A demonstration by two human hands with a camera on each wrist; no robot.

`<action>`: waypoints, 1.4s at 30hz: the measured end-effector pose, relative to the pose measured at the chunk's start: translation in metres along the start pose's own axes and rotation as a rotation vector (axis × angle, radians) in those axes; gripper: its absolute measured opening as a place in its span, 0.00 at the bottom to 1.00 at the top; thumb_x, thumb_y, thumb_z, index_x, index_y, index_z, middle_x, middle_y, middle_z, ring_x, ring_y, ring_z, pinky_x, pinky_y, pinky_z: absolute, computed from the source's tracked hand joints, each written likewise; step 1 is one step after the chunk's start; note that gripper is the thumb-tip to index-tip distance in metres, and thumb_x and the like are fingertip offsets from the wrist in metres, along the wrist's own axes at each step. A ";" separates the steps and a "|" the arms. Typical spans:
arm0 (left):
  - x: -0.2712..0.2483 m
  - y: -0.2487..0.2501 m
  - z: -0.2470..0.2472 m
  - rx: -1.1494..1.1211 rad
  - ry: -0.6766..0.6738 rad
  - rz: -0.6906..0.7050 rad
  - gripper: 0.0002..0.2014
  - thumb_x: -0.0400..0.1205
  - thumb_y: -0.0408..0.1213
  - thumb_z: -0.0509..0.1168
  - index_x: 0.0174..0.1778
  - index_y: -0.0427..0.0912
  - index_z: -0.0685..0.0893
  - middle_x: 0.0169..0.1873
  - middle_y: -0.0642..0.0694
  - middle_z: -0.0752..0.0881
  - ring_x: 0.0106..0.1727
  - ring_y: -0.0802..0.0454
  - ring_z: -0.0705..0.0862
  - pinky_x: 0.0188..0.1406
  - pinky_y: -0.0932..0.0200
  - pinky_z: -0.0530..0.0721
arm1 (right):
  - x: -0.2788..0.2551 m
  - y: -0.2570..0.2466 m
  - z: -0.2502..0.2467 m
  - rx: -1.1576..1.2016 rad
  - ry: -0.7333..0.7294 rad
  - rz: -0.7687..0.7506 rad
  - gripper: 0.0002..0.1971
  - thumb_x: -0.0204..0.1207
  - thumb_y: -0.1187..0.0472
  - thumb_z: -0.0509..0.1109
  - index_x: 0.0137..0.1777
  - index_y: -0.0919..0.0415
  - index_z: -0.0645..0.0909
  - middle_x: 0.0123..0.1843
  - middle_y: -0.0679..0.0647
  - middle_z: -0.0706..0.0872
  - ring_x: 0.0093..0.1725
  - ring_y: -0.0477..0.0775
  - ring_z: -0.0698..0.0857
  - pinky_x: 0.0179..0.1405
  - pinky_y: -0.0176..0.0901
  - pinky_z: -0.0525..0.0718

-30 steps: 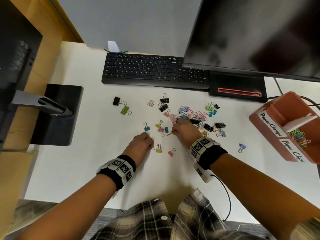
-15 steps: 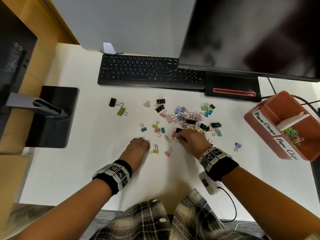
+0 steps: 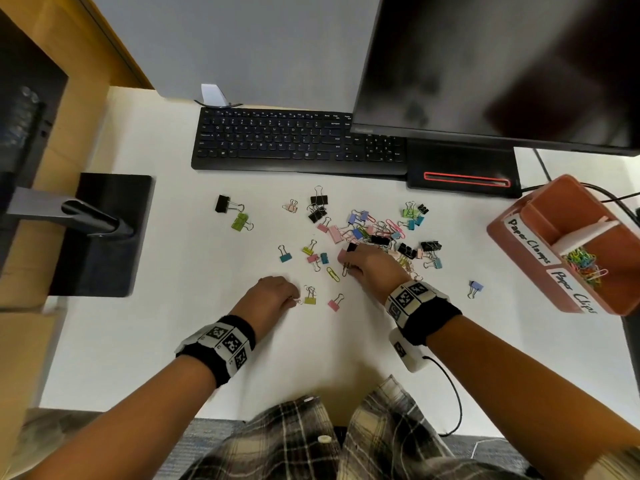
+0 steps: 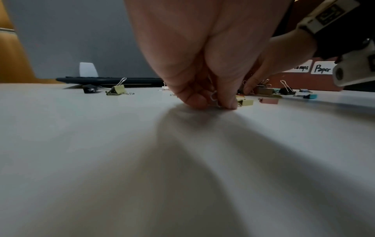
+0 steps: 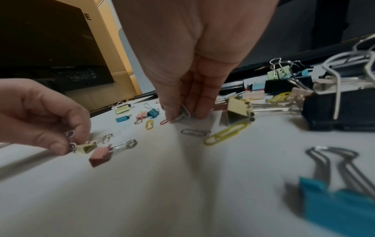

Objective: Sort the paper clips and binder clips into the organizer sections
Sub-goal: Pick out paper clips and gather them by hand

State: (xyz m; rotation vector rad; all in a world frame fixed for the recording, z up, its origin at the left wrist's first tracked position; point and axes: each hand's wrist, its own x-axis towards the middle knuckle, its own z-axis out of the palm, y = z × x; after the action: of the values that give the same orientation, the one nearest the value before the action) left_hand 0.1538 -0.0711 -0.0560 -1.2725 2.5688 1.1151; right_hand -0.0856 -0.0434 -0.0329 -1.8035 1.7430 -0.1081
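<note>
Colourful binder clips and paper clips [image 3: 374, 233] lie scattered mid-desk. My right hand [image 3: 346, 268] reaches down at the pile's near edge and pinches a silver paper clip [image 5: 185, 111] between thumb and fingertips, just above the desk. A yellow paper clip [image 3: 333, 274] lies just left of it. My left hand [image 3: 293, 300], fingertips down on the desk, pinches a small silver paper clip [image 4: 214, 97]; a yellow binder clip [image 3: 310, 299] and a pink one [image 3: 334, 304] sit just to its right. The terracotta organizer [image 3: 526, 251] stands at the right, with paper clips [image 3: 585, 265] in its near section.
A black keyboard [image 3: 298, 140] and a monitor with its base [image 3: 460, 171] lie behind the pile. A second monitor's stand [image 3: 104, 230] occupies the left. A lone blue binder clip [image 3: 475, 287] sits between the right wrist and the organizer. Cables run behind the organizer.
My right hand has drawn back slightly from the pile to its near edge; the yellow paper clip now lies free on the desk. The left hand has barely moved.
</note>
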 end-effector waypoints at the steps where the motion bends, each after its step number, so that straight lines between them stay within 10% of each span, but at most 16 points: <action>1: 0.001 0.000 0.000 0.000 0.018 0.000 0.05 0.80 0.32 0.64 0.47 0.38 0.85 0.43 0.42 0.83 0.49 0.43 0.79 0.52 0.53 0.78 | 0.003 0.000 -0.001 0.002 0.011 0.011 0.14 0.80 0.65 0.63 0.64 0.62 0.80 0.59 0.63 0.83 0.60 0.63 0.80 0.60 0.51 0.80; 7: 0.008 0.006 0.000 0.021 0.026 -0.071 0.05 0.80 0.31 0.61 0.45 0.38 0.83 0.44 0.48 0.74 0.47 0.50 0.73 0.46 0.63 0.67 | 0.003 0.000 -0.002 -0.008 -0.006 -0.014 0.12 0.79 0.66 0.64 0.61 0.62 0.82 0.58 0.61 0.83 0.59 0.62 0.81 0.59 0.52 0.80; 17: 0.002 0.010 0.004 0.117 0.036 -0.027 0.06 0.80 0.27 0.60 0.48 0.35 0.82 0.46 0.36 0.82 0.52 0.38 0.79 0.52 0.51 0.78 | 0.012 0.003 -0.002 -0.140 -0.126 -0.019 0.09 0.78 0.67 0.66 0.54 0.64 0.85 0.55 0.60 0.81 0.54 0.59 0.81 0.51 0.40 0.75; 26: 0.020 0.006 -0.009 -0.026 -0.009 -0.006 0.03 0.80 0.31 0.62 0.43 0.38 0.81 0.40 0.47 0.79 0.45 0.49 0.76 0.49 0.55 0.76 | 0.002 -0.003 -0.004 0.001 -0.146 0.079 0.12 0.80 0.64 0.63 0.61 0.63 0.80 0.59 0.60 0.84 0.58 0.59 0.82 0.58 0.46 0.79; 32: 0.027 0.008 -0.012 -0.063 -0.042 0.018 0.13 0.79 0.31 0.66 0.60 0.38 0.83 0.48 0.39 0.85 0.52 0.45 0.81 0.57 0.59 0.75 | 0.003 -0.018 -0.003 0.159 -0.068 0.124 0.15 0.76 0.64 0.69 0.63 0.64 0.80 0.57 0.61 0.86 0.57 0.59 0.83 0.57 0.45 0.79; 42: 0.044 0.029 -0.012 0.082 -0.155 0.035 0.06 0.78 0.30 0.62 0.44 0.38 0.85 0.41 0.48 0.73 0.48 0.45 0.78 0.48 0.61 0.74 | 0.022 -0.033 0.001 0.064 -0.145 0.188 0.11 0.78 0.68 0.65 0.56 0.70 0.85 0.59 0.66 0.84 0.57 0.62 0.85 0.56 0.42 0.79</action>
State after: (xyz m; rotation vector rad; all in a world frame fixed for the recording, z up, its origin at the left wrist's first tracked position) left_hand 0.1078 -0.0963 -0.0463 -1.0831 2.5036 1.0574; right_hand -0.0532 -0.0653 -0.0258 -1.5542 1.7742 0.0426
